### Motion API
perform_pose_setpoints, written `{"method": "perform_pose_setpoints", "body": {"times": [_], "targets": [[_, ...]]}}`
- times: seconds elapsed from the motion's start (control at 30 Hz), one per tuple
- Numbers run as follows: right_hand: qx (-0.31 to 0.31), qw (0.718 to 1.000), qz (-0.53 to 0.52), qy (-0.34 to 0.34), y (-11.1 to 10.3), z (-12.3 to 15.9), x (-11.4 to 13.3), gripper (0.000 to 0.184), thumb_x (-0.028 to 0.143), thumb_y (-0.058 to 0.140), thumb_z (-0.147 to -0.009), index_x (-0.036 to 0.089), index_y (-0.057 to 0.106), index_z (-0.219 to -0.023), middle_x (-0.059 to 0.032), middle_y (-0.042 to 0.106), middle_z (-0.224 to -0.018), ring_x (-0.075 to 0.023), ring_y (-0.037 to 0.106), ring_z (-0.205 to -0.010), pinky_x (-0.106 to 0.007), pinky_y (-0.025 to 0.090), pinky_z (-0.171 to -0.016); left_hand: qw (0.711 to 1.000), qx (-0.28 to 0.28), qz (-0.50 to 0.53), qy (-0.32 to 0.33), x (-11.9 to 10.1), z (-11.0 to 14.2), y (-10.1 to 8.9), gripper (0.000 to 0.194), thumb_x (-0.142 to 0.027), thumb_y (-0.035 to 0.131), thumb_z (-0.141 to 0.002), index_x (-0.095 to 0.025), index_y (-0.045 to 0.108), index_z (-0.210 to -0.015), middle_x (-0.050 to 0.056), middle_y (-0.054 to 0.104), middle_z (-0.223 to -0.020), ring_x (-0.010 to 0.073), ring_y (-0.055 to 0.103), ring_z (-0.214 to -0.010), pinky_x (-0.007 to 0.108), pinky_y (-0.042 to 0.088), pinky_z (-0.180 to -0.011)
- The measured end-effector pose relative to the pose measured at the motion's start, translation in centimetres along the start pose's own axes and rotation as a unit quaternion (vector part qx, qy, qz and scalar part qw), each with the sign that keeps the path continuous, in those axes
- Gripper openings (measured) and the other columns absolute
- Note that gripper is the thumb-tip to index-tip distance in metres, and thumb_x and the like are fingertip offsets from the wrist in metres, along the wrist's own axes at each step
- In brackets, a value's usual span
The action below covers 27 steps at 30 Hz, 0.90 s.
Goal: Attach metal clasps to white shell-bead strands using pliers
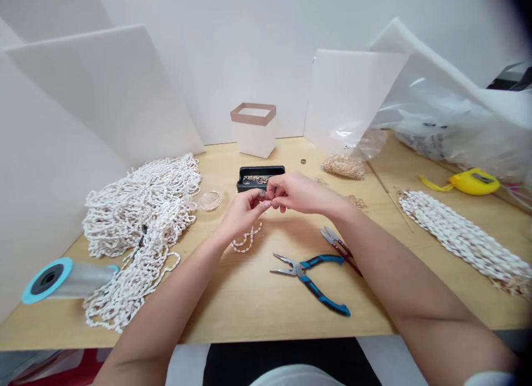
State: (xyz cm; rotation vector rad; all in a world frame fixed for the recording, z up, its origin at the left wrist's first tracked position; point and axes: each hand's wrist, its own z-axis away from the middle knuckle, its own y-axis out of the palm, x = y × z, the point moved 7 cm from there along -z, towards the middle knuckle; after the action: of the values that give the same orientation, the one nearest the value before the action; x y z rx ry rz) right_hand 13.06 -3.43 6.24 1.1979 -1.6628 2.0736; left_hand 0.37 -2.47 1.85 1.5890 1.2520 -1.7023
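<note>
My left hand and my right hand meet over the middle of the wooden table, fingertips pinched together on a small metal piece I cannot make out. A short strand of white shells hangs from my left hand onto the table. Just behind my hands sits a black tray of small metal findings. Blue-handled pliers and small snips lie in front of my right forearm.
A big heap of white shell strands lies at the left, with a spool at the near left. More shell strands lie at the right by a yellow tool. A white box, plastic bags and foam boards stand behind.
</note>
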Motion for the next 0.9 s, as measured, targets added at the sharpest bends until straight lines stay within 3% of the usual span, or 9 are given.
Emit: {"method": "perform_pose_setpoints", "body": {"times": [0.17, 0.27, 0.4, 0.63, 0.8, 0.9], "targets": [[0.025, 0.997, -0.077, -0.011, 0.4, -0.3, -0.9, 0.011, 0.009, 0.058, -0.083, 0.020, 0.058, -0.085, -0.0006, 0.073, -0.072, -0.0140, 0.069, -0.065, -0.023, 0.048, -0.062, 0.997, -0.040, -0.057, 0.011, 0.0, -0.2, -0.2, 0.031, -0.045, 0.071, -0.083, -0.015, 0.068, -0.073, 0.000, 0.061, -0.066, 0.0106, 0.041, -0.057, 0.025, 0.031, -0.057], [0.026, 0.996, -0.083, -0.020, 0.2, -0.5, -1.1, 0.011, 0.009, 0.057, -0.084, 0.019, 0.058, -0.088, -0.0012, 0.074, -0.075, -0.0134, 0.070, -0.066, -0.022, 0.049, -0.063, 0.998, -0.053, -0.034, 0.001, 0.6, -0.4, -0.4, 0.033, -0.047, 0.074, -0.080, -0.015, 0.070, -0.072, 0.000, 0.062, -0.066, 0.0116, 0.045, -0.060, 0.026, 0.033, -0.060], [-0.020, 1.000, -0.006, 0.022, -1.3, -0.7, -2.7, 0.015, 0.007, 0.058, -0.083, 0.020, 0.060, -0.090, 0.0005, 0.074, -0.075, -0.0120, 0.069, -0.066, -0.020, 0.048, -0.062, 0.994, -0.080, 0.056, -0.059, 1.7, -0.3, -1.1, 0.036, -0.048, 0.081, -0.073, -0.014, 0.073, -0.078, 0.004, 0.069, -0.075, 0.0144, 0.055, -0.069, 0.027, 0.039, -0.066], [-0.051, 0.983, 0.098, 0.147, -4.6, 0.5, -8.7, 0.013, 0.012, 0.062, -0.083, 0.017, 0.069, -0.093, -0.0044, 0.075, -0.073, -0.0164, 0.068, -0.064, -0.024, 0.045, -0.058, 0.980, -0.098, 0.110, -0.134, 2.2, 1.5, -1.9, 0.038, -0.050, 0.084, -0.069, -0.015, 0.074, -0.077, 0.000, 0.064, -0.066, 0.0102, 0.046, -0.059, 0.026, 0.033, -0.058], [-0.056, 0.966, 0.167, 0.189, -5.4, 0.8, -11.9, 0.010, 0.010, 0.068, -0.075, 0.015, 0.075, -0.080, -0.0093, 0.075, -0.074, -0.0193, 0.065, -0.064, -0.028, 0.043, -0.059, 0.978, -0.100, 0.126, -0.136, 3.6, 2.4, -1.2, 0.036, -0.050, 0.083, -0.072, -0.016, 0.076, -0.084, 0.004, 0.072, -0.083, 0.0139, 0.057, -0.071, 0.026, 0.040, -0.065], [-0.056, 0.968, 0.176, 0.173, -4.8, 0.7, -12.5, 0.012, 0.012, 0.067, -0.076, 0.016, 0.077, -0.080, -0.0087, 0.076, -0.077, -0.0191, 0.065, -0.067, -0.027, 0.043, -0.061, 0.976, -0.109, 0.129, -0.137, 3.9, 2.6, -1.1, 0.035, -0.049, 0.083, -0.073, -0.016, 0.075, -0.083, 0.003, 0.069, -0.078, 0.0129, 0.055, -0.068, 0.025, 0.039, -0.063]]}}
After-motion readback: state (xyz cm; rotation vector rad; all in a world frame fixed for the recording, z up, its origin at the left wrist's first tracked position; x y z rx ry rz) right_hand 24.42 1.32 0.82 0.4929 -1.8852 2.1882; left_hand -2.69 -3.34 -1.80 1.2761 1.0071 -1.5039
